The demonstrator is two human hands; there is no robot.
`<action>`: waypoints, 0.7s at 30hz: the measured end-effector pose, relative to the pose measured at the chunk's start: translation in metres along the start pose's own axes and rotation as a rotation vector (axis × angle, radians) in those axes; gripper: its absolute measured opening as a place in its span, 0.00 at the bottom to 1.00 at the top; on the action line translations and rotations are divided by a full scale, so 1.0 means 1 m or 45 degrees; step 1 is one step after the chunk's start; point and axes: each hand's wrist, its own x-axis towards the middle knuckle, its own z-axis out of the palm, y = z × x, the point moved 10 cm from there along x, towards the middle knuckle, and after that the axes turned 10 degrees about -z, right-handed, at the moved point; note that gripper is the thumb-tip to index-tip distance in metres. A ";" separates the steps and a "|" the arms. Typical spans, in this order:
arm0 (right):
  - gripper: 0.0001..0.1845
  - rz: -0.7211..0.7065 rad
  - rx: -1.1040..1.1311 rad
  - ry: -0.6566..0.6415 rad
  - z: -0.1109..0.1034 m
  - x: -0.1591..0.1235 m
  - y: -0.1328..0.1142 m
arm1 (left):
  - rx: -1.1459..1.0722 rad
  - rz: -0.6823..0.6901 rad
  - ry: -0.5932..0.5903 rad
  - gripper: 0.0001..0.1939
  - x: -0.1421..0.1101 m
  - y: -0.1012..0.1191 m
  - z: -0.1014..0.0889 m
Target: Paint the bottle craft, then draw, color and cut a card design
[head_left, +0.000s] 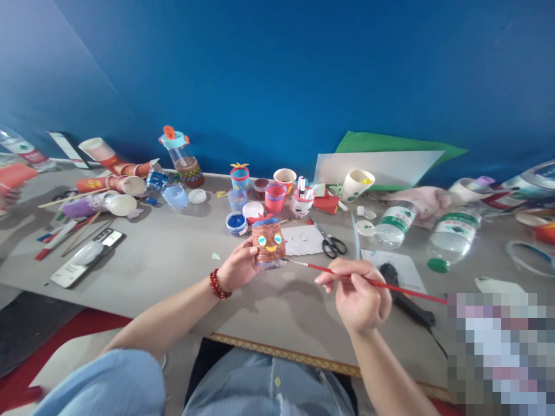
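Observation:
My left hand (239,266) grips a small plastic bottle piece (269,245) painted brown, with blue-and-white eyes, a yellow mouth and a blue top edge. Its lower end is still see-through. Between the fingers of my right hand (362,292) is a thin red paintbrush (321,268), its tip at the lower right side of the painted bottle piece. Just behind it stand an open jar of blue paint (236,223) and a tub of red paint (275,197). Black-handled scissors (333,245) lie on white paper (301,240) to the right.
Several clear bottles (395,224) and a glue gun (411,309) are on the right. A phone (89,257), paper cups (124,185) and a drinking bottle (184,159) are on the left. Another person's hand (9,197) shows at the far left edge; a blue wall stands behind.

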 end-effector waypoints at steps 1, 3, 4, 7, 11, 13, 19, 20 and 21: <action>0.12 -0.007 -0.001 0.013 -0.001 0.000 -0.001 | -0.005 -0.001 0.004 0.25 0.000 0.000 -0.001; 0.13 -0.020 0.011 0.023 -0.002 0.000 -0.002 | -0.011 -0.004 0.001 0.25 0.000 -0.001 -0.001; 0.13 -0.017 0.021 0.014 0.000 0.000 -0.002 | -0.011 -0.005 -0.005 0.25 0.000 -0.001 0.000; 0.12 0.025 0.013 -0.006 0.003 -0.002 0.002 | -0.009 0.003 -0.013 0.25 0.000 0.000 0.000; 0.11 0.034 -0.045 0.022 0.000 0.000 0.003 | 0.002 0.000 -0.004 0.23 -0.001 -0.001 -0.001; 0.11 0.010 -0.037 0.044 -0.003 0.002 0.000 | 0.003 -0.004 0.003 0.22 -0.001 -0.001 -0.002; 0.13 0.000 0.044 0.009 0.001 -0.001 0.000 | -0.013 -0.020 0.064 0.24 -0.002 -0.001 -0.005; 0.12 0.018 0.049 -0.010 0.003 -0.002 0.002 | -0.016 -0.024 0.071 0.24 -0.002 -0.001 -0.005; 0.13 0.030 0.049 -0.020 0.004 -0.002 0.004 | -0.017 -0.025 0.073 0.24 -0.002 -0.001 -0.004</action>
